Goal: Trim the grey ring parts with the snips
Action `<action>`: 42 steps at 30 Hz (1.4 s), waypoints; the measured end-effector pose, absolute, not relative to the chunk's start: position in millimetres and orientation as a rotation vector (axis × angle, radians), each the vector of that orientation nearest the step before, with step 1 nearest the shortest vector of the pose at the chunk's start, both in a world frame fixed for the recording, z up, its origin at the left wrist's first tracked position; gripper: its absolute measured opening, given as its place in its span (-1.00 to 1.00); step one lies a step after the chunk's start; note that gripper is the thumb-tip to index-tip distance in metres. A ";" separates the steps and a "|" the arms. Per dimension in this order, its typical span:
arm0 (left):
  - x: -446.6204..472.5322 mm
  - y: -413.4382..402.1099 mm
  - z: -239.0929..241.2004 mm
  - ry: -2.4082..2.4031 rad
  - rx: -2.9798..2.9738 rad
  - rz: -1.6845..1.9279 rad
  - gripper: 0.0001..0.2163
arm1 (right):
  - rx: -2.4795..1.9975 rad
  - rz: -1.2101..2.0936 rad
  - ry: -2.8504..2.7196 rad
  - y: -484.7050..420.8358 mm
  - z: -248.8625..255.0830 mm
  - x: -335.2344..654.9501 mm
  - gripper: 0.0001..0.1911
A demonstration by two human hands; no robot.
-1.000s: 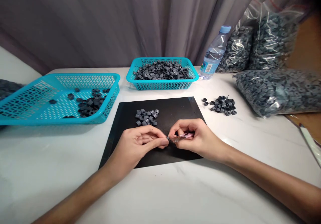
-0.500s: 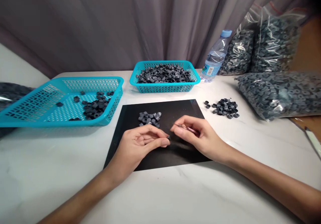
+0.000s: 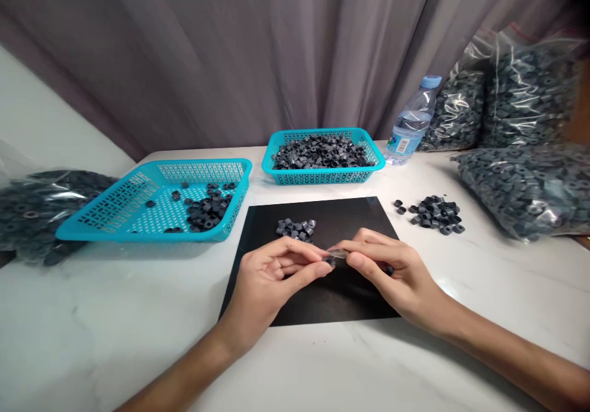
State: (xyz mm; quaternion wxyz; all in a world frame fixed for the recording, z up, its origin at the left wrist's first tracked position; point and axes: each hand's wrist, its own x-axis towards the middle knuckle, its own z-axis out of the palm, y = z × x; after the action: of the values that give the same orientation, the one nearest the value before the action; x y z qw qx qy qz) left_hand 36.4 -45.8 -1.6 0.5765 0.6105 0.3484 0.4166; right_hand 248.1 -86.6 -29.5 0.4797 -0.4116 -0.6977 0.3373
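My left hand [image 3: 276, 283] pinches a small dark grey ring-shaped piece [image 3: 329, 261] between thumb and forefinger, above the black mat [image 3: 322, 304]. My right hand [image 3: 391, 264] is closed on a thin, shiny blade [image 3: 339, 253], and its tip meets the piece at my left fingertips. Most of the blade's handle is hidden in the palm. Something small and dark [image 3: 389, 270] shows under my right fingers; I cannot make out what it is. Behind my left hand a small heap of grey pieces [image 3: 297, 229] lies on the mat.
To the left stands a blue basket [image 3: 147, 235] with some dark pieces; a fuller blue basket [image 3: 322, 178] is at the back. More loose pieces [image 3: 436, 213] lie right of the mat. Beyond them are a water bottle [image 3: 412, 123] and bulging clear bags [image 3: 530, 184]. Another bag [image 3: 41, 209] lies far left.
My hands have come together, and the blade in my right hand now touches the piece in my left. The whole view has shifted, so the scene sits further right and lower.
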 end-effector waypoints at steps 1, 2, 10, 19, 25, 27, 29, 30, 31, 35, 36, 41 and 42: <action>36.6 -45.6 -2.4 0.815 1.441 0.983 -0.91 | -0.997 0.796 -1.712 -86.2 -29.5 248.2 -0.73; 36.8 -45.4 -3.3 0.815 1.453 0.992 -0.91 | -0.990 0.773 -1.720 -85.9 -29.6 248.3 -0.73; 35.2 -45.2 -5.6 0.851 1.512 1.088 -0.91 | -0.987 0.746 -1.749 -86.1 -31.3 249.0 -0.72; 35.2 -45.3 -5.2 0.811 1.551 1.121 -0.89 | -0.988 0.748 -1.758 -84.6 -31.6 249.2 -0.71; 35.5 -45.8 -5.6 0.813 1.558 1.123 -0.89 | -0.976 0.747 -1.767 -83.6 -31.7 249.9 -0.70; 35.6 -45.8 -5.8 0.818 1.560 1.118 -0.89 | -0.971 0.750 -1.771 -83.3 -32.1 249.9 -0.70; 35.6 -45.5 -6.1 0.821 1.557 1.112 -0.89 | -0.965 0.751 -1.776 -83.0 -32.7 250.0 -0.70; 35.5 -45.2 -6.3 0.822 1.553 1.107 -0.89 | -0.962 0.752 -1.778 -83.0 -32.9 250.0 -0.70; 35.5 -45.0 -6.6 0.823 1.548 1.105 -0.90 | -0.960 0.753 -1.780 -82.9 -33.2 250.1 -0.70; 35.7 -44.5 -7.3 0.818 1.545 1.106 -0.89 | -0.963 0.756 -1.774 -82.8 -33.2 250.0 -0.71; 35.8 -44.5 -7.2 0.816 1.545 1.106 -0.89 | -0.965 0.759 -1.774 -82.9 -33.1 250.0 -0.71; 35.7 -45.2 -6.4 0.820 1.532 1.091 -0.89 | -0.974 0.768 -1.776 -83.0 -32.9 249.7 -0.72; 35.6 -45.3 -6.3 0.820 1.531 1.089 -0.90 | -0.976 0.769 -1.773 -83.0 -32.9 249.6 -0.72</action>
State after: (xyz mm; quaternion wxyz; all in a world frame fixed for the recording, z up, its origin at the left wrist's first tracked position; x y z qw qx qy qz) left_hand 35.6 -45.3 -6.3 0.5193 0.6383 0.3419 0.4539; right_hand 249.6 -83.0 -32.9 0.4690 -0.3981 -0.7234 0.3135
